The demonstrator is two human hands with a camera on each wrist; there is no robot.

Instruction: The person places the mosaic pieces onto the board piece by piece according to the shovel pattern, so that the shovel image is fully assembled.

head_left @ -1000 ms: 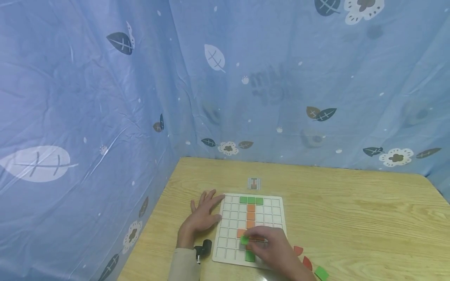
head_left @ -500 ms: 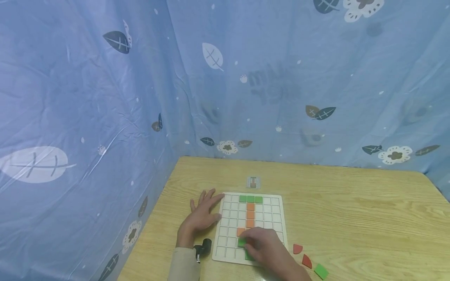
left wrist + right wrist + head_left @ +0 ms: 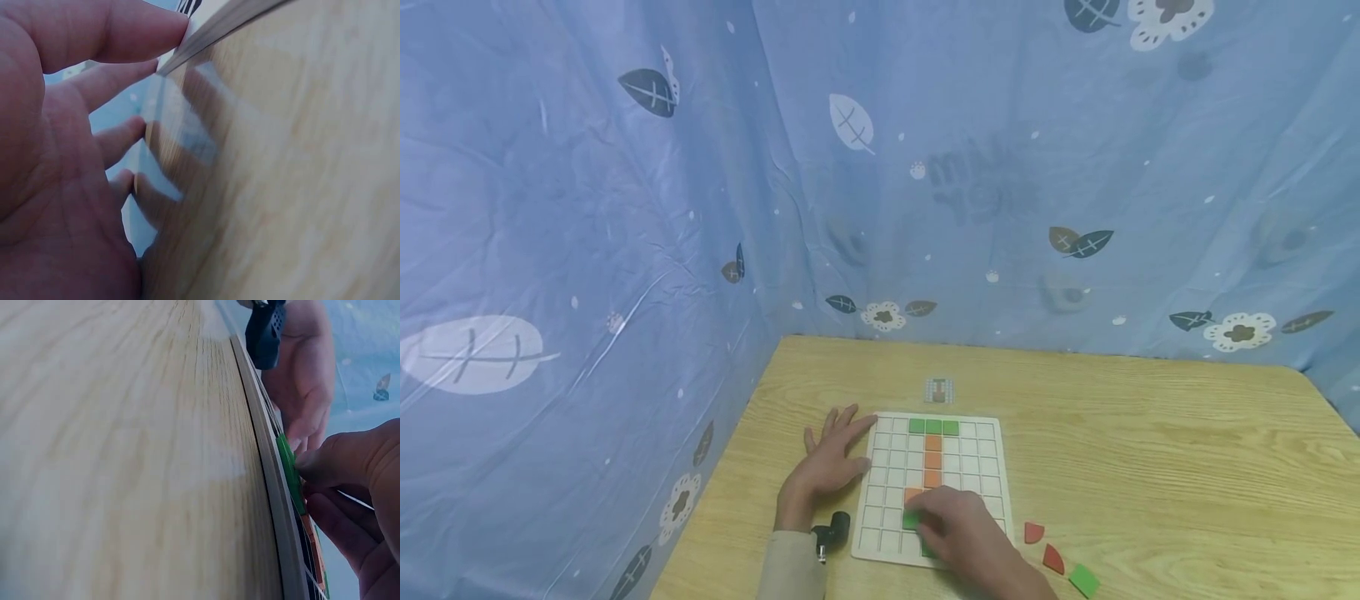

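Observation:
A white square grid board [image 3: 887, 479] lies on the table, with three green tiles [image 3: 933, 427] along its far row and a column of orange tiles [image 3: 932, 460] below them. My right hand [image 3: 958, 529] is over the board's near part, thumb and fingers pinching a green square tile [image 3: 911, 520] at a cell just below another orange tile [image 3: 913, 495]. In the right wrist view, the thumb touches green [image 3: 289, 469] low against the board. The right hand covers some cells and tiles. My left hand [image 3: 827, 462] rests at the board's left edge, fingers spread, thumb touching the edge.
Two red quarter-round pieces [image 3: 1043, 547] and a loose green tile [image 3: 1084, 581] lie right of the board. A small pattern card [image 3: 939, 390] lies beyond it. A black device [image 3: 832, 533] is at the left wrist. Blue patterned curtain [image 3: 925, 208] stands behind the table.
The green tile in my right hand has shifted slightly left and gone down onto its cell, from raised to about flat. My left hand stays in place.

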